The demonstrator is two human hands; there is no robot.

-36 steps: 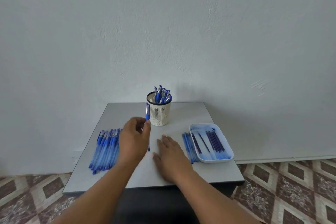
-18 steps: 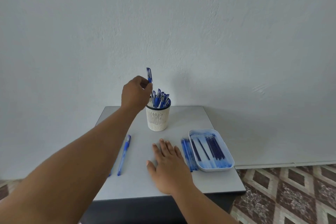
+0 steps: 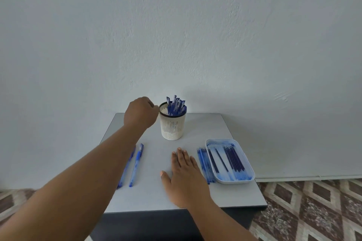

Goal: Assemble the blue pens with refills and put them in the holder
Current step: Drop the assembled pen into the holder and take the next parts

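A small grey table (image 3: 205,127) stands against a pale plaster wall (image 3: 176,35), with a patterned tile floor (image 3: 313,211) visible around it. At the far middle of the table stands the pen holder (image 3: 172,125), a cream slotted cup with a dark rim. A cluster of assembled blue pens (image 3: 175,106) stands inside it, caps up, leaning slightly to the right against the far side of the rim.

The left hand (image 3: 141,112) hangs just beside the holder's left rim, at rim height, fingers curled inward with nothing visible in them; whether the fingertips touch the rim cannot be told. The left forearm (image 3: 78,178) stretches diagonally across the left side of the table and covers most of what lies there. Two loose blue pens (image 3: 136,165) show just right of the forearm, lying flat and roughly parallel, long axes running near to far with a slight lean to the right at the far end.

The right hand (image 3: 185,176) lies flat on the tabletop near the front middle, palm down, fingers straight and pointing away, holding nothing.

To its right sits a white rectangular tray (image 3: 245,179) holding dark blue refills (image 3: 234,158), laid lengthwise near to far. Between the right hand and the tray, touching the tray's left wall, lies a bundle of blue pen barrels (image 3: 203,162), also aligned near to far.
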